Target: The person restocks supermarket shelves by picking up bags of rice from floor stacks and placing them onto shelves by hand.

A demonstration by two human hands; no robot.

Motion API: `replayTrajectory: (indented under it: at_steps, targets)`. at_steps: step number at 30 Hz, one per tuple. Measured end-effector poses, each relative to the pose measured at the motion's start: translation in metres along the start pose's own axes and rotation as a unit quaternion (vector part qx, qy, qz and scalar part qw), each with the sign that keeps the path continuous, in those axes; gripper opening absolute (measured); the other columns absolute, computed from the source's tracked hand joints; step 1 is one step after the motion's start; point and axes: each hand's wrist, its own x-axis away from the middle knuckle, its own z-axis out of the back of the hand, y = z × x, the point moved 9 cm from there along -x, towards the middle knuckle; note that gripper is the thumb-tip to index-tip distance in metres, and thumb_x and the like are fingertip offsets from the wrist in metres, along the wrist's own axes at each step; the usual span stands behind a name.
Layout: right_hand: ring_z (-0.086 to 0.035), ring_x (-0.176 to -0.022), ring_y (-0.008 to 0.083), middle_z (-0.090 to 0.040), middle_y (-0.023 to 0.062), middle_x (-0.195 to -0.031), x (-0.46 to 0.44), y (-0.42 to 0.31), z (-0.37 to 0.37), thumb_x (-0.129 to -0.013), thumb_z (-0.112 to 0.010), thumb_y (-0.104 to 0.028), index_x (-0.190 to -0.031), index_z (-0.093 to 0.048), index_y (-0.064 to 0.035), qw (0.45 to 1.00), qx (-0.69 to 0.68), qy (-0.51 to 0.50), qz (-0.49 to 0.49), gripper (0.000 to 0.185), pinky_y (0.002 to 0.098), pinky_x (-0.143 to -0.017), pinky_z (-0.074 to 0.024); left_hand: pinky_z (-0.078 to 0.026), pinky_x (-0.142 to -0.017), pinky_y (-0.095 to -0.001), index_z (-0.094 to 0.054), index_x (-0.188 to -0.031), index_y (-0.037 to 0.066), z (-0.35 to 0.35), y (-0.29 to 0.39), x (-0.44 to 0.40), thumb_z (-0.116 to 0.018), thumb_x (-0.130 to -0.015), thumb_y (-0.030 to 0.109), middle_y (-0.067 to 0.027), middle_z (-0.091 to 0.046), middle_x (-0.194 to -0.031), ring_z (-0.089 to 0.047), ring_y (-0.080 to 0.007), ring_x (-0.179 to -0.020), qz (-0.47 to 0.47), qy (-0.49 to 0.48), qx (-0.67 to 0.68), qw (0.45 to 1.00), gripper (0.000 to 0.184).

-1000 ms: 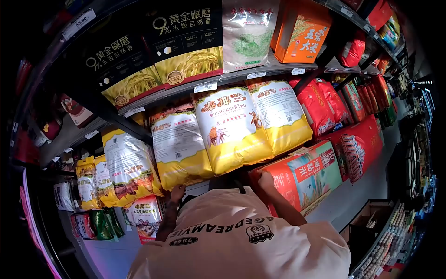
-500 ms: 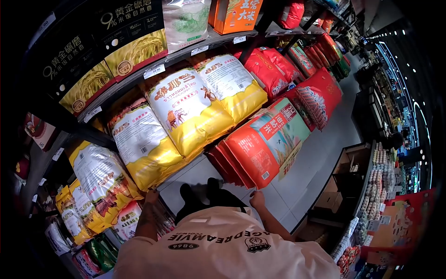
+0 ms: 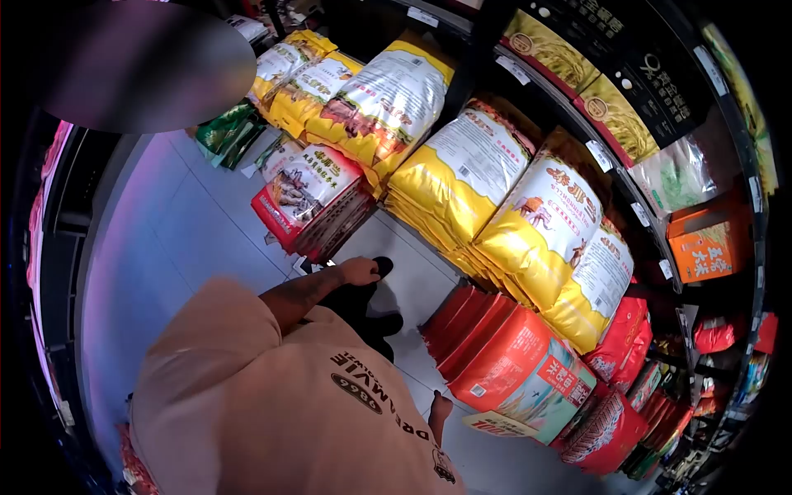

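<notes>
My left hand (image 3: 360, 270) hangs low with curled fingers and nothing visible in it, over my dark shoe (image 3: 382, 266). Behind it stands a stack of red-and-white rice bags (image 3: 318, 190), apart from the hand. My right hand (image 3: 440, 407) is partly hidden by my shirt; its fingers look curled and I see nothing in them. Nearest to it, without contact, is a stack of red-and-green rice bags (image 3: 520, 363). Large yellow-and-white rice bags (image 3: 466, 169) lie in piles along the shelf, touched by neither hand.
Black rice boxes (image 3: 627, 99) and an orange rice box (image 3: 708, 247) stand on the upper shelf. Red bags (image 3: 610, 429) lie at the lower right. Grey tiled floor (image 3: 198, 214) stretches to the left. A blurred dark round shape (image 3: 148, 66) covers the top left.
My view has turned left, so the shelf and rice bags now sit further right and tilted. More floor shows at the left. Both hands stay low beside my body.
</notes>
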Motion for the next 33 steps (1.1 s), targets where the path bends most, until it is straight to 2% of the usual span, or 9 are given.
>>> replayTrajectory:
  at_steps: [2, 6, 12, 16, 21, 22, 26, 29, 33]
  targets:
    - [-0.051, -0.058, 0.0193, -0.057, 0.0136, -0.060, -0.005, -0.005, 0.017, -0.072, -0.066, -0.016, -0.065, -0.059, 0.0088, 0.977, -0.211, 0.031, -0.004, 0.027, 0.0374, -0.061, -0.0436, -0.048, -0.079, -0.0409, -0.065, -0.094, 0.005, -0.011, -0.072, 0.047, -0.056, -0.077, 0.039, -0.0183, -0.064, -0.093, -0.061, -0.0341, -0.088, 0.068, 0.022, -0.006, 0.997, 0.039]
    - [-0.056, -0.083, 0.0207, -0.063, 0.0168, -0.088, -0.010, -0.035, 0.003, -0.073, -0.066, -0.017, -0.093, -0.059, 0.0109, 0.978, -0.208, -0.018, 0.018, 0.035, 0.0335, -0.079, -0.0437, -0.048, -0.080, -0.0431, -0.067, -0.088, 0.000, -0.003, -0.216, 0.148, -0.051, -0.076, 0.036, -0.0224, -0.064, -0.090, -0.061, -0.0355, -0.088, 0.245, 0.023, -0.052, 0.968, 0.041]
    - [-0.033, -0.048, 0.0149, -0.040, 0.0059, -0.046, 0.048, -0.119, -0.065, -0.075, -0.064, -0.023, -0.052, -0.043, 0.0057, 0.991, -0.079, -0.046, 0.099, 0.043, 0.0379, -0.048, -0.0333, -0.046, -0.087, -0.0399, -0.064, -0.101, 0.002, 0.031, -0.316, 0.192, -0.056, -0.074, 0.034, -0.0214, -0.061, -0.106, -0.058, -0.0330, -0.100, 0.325, -0.013, -0.043, 0.945, 0.043]
    - [-0.035, -0.046, 0.0214, -0.043, 0.0172, -0.048, 0.105, -0.167, -0.125, -0.080, -0.060, -0.034, -0.055, -0.048, 0.0060, 0.977, 0.002, -0.156, 0.148, 0.048, 0.0425, -0.050, -0.0347, -0.049, -0.074, -0.0422, -0.067, -0.084, 0.003, 0.078, -0.288, 0.140, -0.052, -0.078, 0.037, -0.0207, -0.064, -0.084, -0.062, -0.0357, -0.082, 0.169, 0.120, -0.015, 0.978, 0.037]
    - [-0.041, -0.047, 0.0277, -0.048, 0.0201, -0.052, 0.132, -0.150, -0.126, -0.080, -0.059, -0.036, -0.058, -0.050, 0.0054, 0.986, -0.014, -0.116, 0.121, 0.048, 0.0440, -0.054, -0.0379, -0.048, -0.075, -0.0448, -0.066, -0.085, 0.002, 0.082, -0.248, 0.082, -0.051, -0.077, 0.036, -0.0216, -0.063, -0.087, -0.061, -0.0374, -0.083, 0.122, 0.064, -0.031, 0.990, 0.038]
    - [-0.030, -0.048, 0.0147, -0.034, 0.0077, -0.046, 0.146, -0.133, -0.098, -0.081, -0.060, -0.029, -0.052, -0.041, 0.0029, 0.992, -0.062, -0.067, 0.083, 0.047, 0.0391, -0.047, -0.0295, -0.048, -0.077, -0.0450, -0.066, -0.085, 0.001, 0.067, -0.201, 0.045, -0.051, -0.076, 0.035, -0.0220, -0.063, -0.089, -0.061, -0.0378, -0.085, 0.065, 0.008, -0.076, 0.995, 0.038]
    - [-0.031, -0.047, 0.0140, -0.037, 0.0037, -0.046, 0.170, -0.037, -0.059, -0.081, -0.060, -0.028, -0.051, -0.044, 0.0005, 0.979, -0.179, 0.093, -0.011, 0.045, 0.0368, -0.047, -0.0304, -0.049, -0.076, -0.0443, -0.066, -0.079, 0.000, 0.035, -0.148, 0.017, -0.052, -0.078, 0.031, -0.0223, -0.064, -0.081, -0.062, -0.0375, -0.079, 0.033, -0.041, -0.089, 0.995, 0.034]
    - [-0.030, -0.046, 0.0120, -0.035, 0.0025, -0.045, 0.215, 0.039, -0.059, -0.081, -0.059, -0.026, -0.049, -0.042, -0.0004, 0.953, -0.242, 0.138, -0.120, 0.045, 0.0346, -0.046, -0.0295, -0.049, -0.075, -0.0429, -0.066, -0.080, -0.002, 0.007, -0.092, 0.013, -0.052, -0.077, 0.032, -0.0226, -0.063, -0.076, -0.062, -0.0371, -0.078, -0.088, -0.068, -0.187, 0.976, 0.037]
    - [-0.043, -0.044, 0.0238, -0.047, 0.0139, -0.047, 0.276, 0.150, -0.118, -0.078, -0.060, -0.032, -0.053, -0.053, 0.0034, 0.936, -0.229, 0.174, -0.201, 0.044, 0.0410, -0.050, -0.0360, -0.048, -0.078, -0.0435, -0.067, -0.085, 0.000, -0.046, -0.045, 0.012, -0.052, -0.074, 0.034, -0.0229, -0.063, -0.082, -0.061, -0.0377, -0.083, -0.062, -0.175, -0.259, 0.948, 0.039]
